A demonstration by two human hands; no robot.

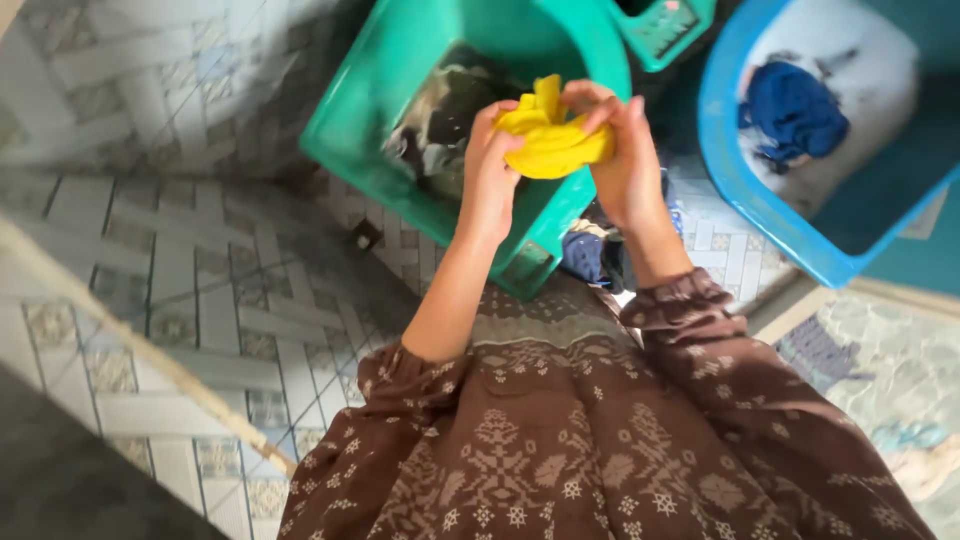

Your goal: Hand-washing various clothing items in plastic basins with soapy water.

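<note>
While the brown patterned sleeves [620,440] fill the near part of the view, both bare forearms reach forward over the tiled floor [200,300]. The left hand [490,170] and the right hand [620,160] face each other, and both are closed around the small yellow crumpled cloth [550,140], which lies between them, touching both palms. Its long axis goes roughly from left to right, with one twisted end standing up near the right fingers. Both hands are equally near to it. The cloth looks wet and squeezed, bright yellow, with deep folds. It is held above the green plastic square basin [400,70], where dark laundry lies. Farther right stands a blue plastic tub [730,150] with a dark blue garment [790,110] inside.
</note>
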